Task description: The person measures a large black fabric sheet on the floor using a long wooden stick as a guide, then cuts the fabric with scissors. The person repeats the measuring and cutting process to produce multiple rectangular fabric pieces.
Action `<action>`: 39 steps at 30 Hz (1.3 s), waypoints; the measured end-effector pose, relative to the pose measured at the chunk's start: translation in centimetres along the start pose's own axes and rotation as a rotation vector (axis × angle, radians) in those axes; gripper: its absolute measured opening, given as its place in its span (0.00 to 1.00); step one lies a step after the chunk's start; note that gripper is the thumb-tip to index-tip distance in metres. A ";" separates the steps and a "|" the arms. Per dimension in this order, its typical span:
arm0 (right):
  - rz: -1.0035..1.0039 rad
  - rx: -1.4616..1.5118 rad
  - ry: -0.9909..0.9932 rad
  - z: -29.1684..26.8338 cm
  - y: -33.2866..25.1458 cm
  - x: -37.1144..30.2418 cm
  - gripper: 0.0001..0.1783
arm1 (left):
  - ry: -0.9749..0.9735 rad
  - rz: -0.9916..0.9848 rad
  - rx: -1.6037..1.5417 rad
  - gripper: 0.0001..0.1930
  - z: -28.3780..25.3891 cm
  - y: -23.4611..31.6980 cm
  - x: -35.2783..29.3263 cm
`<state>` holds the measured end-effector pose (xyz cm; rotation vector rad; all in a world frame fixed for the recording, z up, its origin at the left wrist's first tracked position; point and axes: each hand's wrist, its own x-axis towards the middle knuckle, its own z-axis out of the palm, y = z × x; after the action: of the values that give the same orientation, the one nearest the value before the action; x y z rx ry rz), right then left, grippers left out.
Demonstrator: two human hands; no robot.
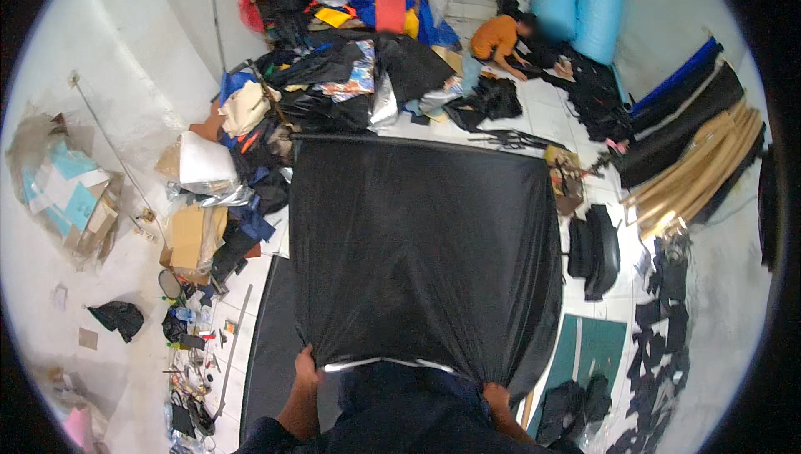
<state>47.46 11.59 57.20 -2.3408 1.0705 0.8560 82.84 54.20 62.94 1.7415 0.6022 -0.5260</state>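
A wide sheet of black fabric point(425, 245) stretches from my body to the far side of the floor space. My left hand point(307, 365) is closed on its near left edge, and folds run out from the grip. At the near right edge my right hand point(496, 397) clutches the same fabric, which bunches there. Between the hands the near edge shows a pale, shiny strip point(388, 363). Beneath the fabric on the left lies a dark grey flat surface point(271, 345).
Heaped cloth scraps point(334, 70) lie beyond the fabric. A person in an orange top point(495, 37) crouches at the far right near blue rolls point(599, 12). Brown rolls point(697, 174) lean on the right wall. A green mat point(602, 345) lies right; small tools point(196, 341) litter the left.
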 end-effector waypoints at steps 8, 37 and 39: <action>-0.072 0.068 0.162 -3.8 -0.4 -3.4 0.24 | -0.102 -0.163 -0.599 0.25 1.5 2.7 -0.4; -0.061 -0.146 0.520 -10.5 -8.0 -14.0 0.16 | -0.259 0.155 -0.287 0.32 -4.1 10.1 -10.1; -0.059 -0.210 0.467 -6.7 -7.0 -15.4 0.16 | -0.215 0.110 -0.376 0.32 -6.7 7.3 -11.0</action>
<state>47.45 19.86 73.43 -2.8214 1.1214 0.4219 79.38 57.85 76.85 1.3339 0.4182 -0.4803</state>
